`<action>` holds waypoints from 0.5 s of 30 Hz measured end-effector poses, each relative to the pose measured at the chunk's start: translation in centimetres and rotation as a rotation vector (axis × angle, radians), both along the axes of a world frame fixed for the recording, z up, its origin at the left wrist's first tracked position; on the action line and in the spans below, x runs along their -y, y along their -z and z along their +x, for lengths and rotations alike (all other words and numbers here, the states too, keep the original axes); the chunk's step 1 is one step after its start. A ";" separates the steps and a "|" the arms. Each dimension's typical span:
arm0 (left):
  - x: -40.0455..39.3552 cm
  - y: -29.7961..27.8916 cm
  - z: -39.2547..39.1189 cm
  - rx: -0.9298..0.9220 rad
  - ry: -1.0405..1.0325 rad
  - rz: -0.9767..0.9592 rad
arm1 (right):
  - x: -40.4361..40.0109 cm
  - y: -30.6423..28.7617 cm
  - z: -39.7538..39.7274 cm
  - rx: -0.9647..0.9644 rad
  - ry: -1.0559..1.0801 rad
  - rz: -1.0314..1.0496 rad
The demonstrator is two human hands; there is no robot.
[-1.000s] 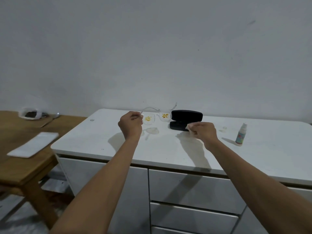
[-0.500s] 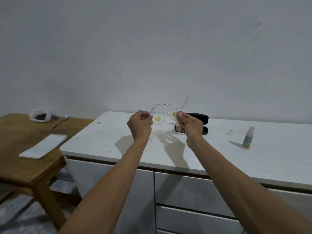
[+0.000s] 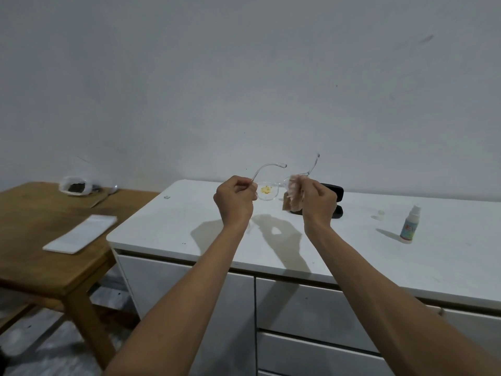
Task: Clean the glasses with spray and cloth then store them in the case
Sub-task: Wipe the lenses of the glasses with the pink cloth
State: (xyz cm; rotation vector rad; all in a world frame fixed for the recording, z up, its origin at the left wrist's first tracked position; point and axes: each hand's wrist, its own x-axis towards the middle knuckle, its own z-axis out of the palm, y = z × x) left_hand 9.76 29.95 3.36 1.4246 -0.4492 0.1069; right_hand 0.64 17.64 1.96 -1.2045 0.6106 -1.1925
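Now lifted off the white cabinet top [image 3: 189, 229]: clear-framed glasses [image 3: 267, 189] pinched by left hand [image 3: 234, 200]; right hand [image 3: 315, 200] newly pinching beige cloth [image 3: 294, 194] onto one lens, wiping begun.

1. Glasses [image 3: 267, 190]: clear frame, temples unfolded and pointing up and away. Held in the air above the white cabinet top [image 3: 189, 221], near its back edge. One lens carries a yellow smear; the other lens is covered by the cloth.
2. Cloth [image 3: 294, 195]: small, tan-pink, crumpled. Pressed around the covered lens, lower end hanging loose.
3. Case [image 3: 337, 194]: black, oblong, lid open. Lies on the cabinet top by the back edge; mostly hidden, so its inside cannot be read.
4. Spray bottle [image 3: 410, 226]: small, white, coloured label, upright. Stands toward the right end of the cabinet top. Clear cap [image 3: 381, 213] lies near it.
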 end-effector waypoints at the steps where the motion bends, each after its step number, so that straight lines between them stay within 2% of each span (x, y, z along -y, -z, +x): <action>1: 0.0 0.1 0.1 -0.008 0.002 -0.004 | 0.1 0.1 -0.2 -0.020 -0.008 -0.023; 8: -0.1 0.0 -0.4 -0.018 0.035 0.005 | 0.4 0.4 -1.3 -0.066 0.024 -0.127; 15: 0.6 -0.3 -1.4 -0.011 0.043 -0.024 | -0.1 0.1 -0.5 0.053 0.019 0.129</action>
